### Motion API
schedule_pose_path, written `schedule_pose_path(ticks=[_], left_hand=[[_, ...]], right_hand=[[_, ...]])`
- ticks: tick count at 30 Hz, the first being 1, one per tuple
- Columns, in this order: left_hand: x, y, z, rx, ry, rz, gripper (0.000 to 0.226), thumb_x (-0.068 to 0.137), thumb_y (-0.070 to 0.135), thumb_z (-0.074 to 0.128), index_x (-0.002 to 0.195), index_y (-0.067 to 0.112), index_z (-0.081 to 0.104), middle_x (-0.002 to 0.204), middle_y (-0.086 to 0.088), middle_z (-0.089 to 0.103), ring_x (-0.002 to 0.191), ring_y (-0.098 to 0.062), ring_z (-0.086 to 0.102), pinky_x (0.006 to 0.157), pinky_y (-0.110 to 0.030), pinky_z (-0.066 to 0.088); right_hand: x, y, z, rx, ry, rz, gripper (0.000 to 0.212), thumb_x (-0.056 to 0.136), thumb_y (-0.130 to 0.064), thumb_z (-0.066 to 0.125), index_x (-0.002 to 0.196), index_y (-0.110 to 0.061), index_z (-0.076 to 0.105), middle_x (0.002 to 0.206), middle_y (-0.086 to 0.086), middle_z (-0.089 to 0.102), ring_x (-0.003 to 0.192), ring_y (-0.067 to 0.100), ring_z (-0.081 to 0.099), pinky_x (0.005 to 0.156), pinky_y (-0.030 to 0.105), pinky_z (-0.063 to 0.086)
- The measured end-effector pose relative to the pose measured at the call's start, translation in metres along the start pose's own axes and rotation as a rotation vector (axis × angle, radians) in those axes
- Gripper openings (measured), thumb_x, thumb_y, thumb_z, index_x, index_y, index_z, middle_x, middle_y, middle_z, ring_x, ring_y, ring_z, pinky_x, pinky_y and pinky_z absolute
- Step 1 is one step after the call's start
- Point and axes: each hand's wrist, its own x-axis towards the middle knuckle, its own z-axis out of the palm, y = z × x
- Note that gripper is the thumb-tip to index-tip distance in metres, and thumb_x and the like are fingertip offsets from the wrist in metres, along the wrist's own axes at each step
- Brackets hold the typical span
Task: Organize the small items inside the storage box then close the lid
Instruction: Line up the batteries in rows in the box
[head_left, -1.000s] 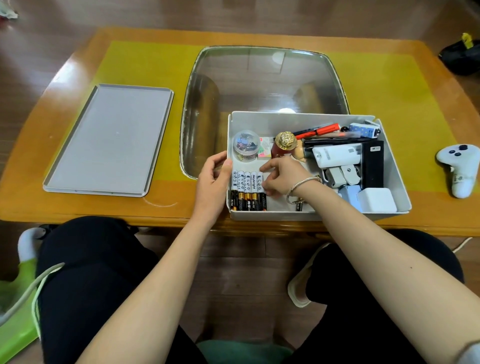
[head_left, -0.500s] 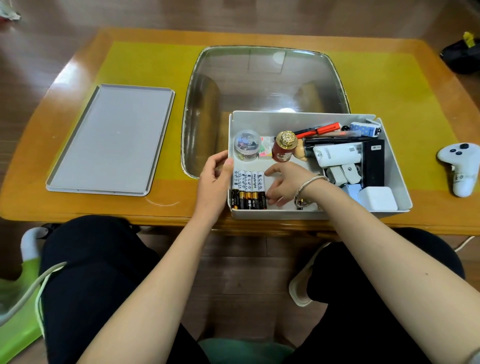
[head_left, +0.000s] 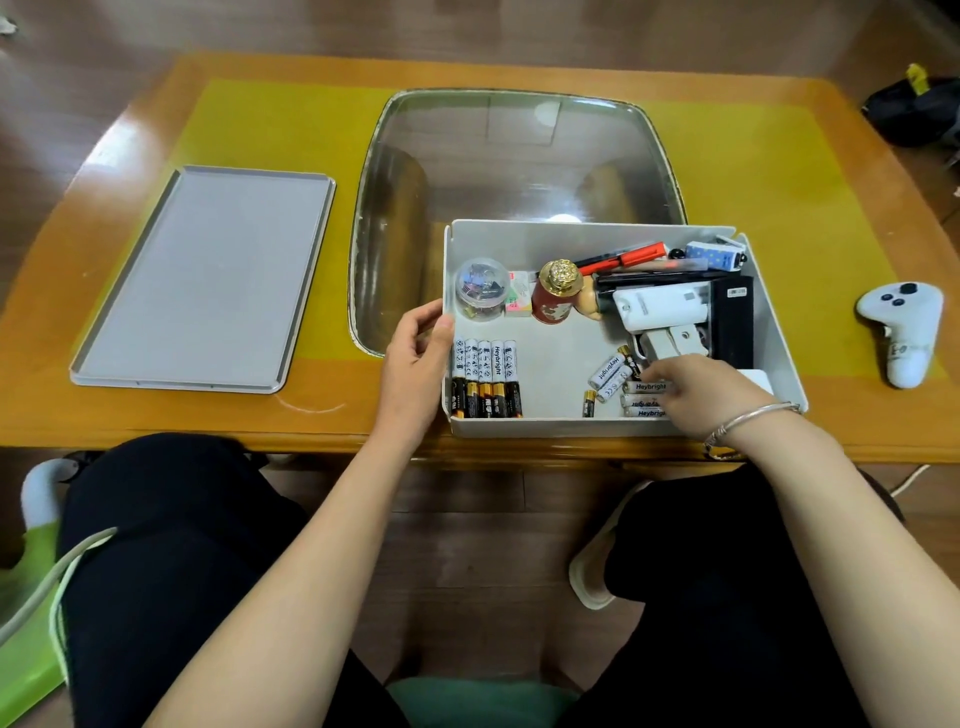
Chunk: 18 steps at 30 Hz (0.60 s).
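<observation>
— The left grip (head_left: 415, 364) has the box (head_left: 779, 332) by its left wall, thumb on the rim, fingers curled round the outside.

— And the right grip (head_left: 696, 395)?

— Down in the box's near right corner, fingers bent over loose batteries (head_left: 613, 374). Pinching one or only touching, I cannot tell.

— Where's the box?

— On the counter (head_left: 779, 156), at its near edge, open. The lid (head_left: 208, 280) lies flat, well apart to the left. Five batteries in a row (head_left: 485, 379) sit against the left wall. A red jar (head_left: 556, 301) stands upright behind them.
</observation>
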Motion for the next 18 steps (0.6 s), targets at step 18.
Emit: schedule_pose_path(ticks=[18], left_hand=[[0.0, 0.001, 0.0, 0.0, -0.005, 0.002, 0.024, 0.097, 0.032, 0.051, 0.119, 0.023, 0.055, 0.106, 0.02, 0.06, 0.093, 0.012, 0.057, 0.072, -0.008, 0.046]], right_hand=[[0.033, -0.012, -0.011, -0.465, -0.188, -0.253, 0.041, 0.083, -0.015, 0.063, 0.123, -0.023, 0.056, 0.12, 0.003, 0.058, 0.108, 0.022, 0.056, 0.089, 0.025, 0.044]])
